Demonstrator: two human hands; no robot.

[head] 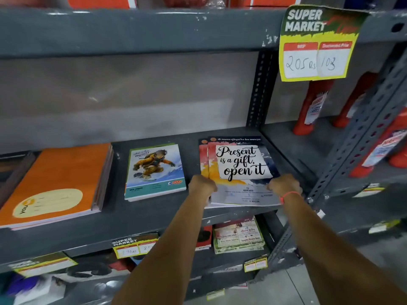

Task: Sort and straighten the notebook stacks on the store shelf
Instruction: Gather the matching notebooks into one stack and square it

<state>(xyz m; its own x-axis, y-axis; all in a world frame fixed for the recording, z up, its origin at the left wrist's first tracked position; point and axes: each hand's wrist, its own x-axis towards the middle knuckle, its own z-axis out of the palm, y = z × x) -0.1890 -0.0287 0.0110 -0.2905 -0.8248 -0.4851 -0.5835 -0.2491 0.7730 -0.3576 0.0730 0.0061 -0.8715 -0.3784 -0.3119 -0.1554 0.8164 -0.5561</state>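
A stack of notebooks with "Present is a gift, open it" covers (241,164) lies at the right end of the grey shelf (154,219). The top copy sits slightly right of the one beneath. My left hand (201,186) grips the stack's front left edge, and my right hand (284,184), with a red thread at the wrist, grips its front right edge. A snowboarder-cover notebook stack (155,171) lies in the shelf's middle. At the left lies an orange notebook stack (55,186).
A perforated steel upright (356,150) stands just right of the stack. A yellow price tag (317,44) hangs from the shelf above. Red plastic items (312,106) fill the neighbouring bay. More notebooks (239,236) lie on the lower shelf.
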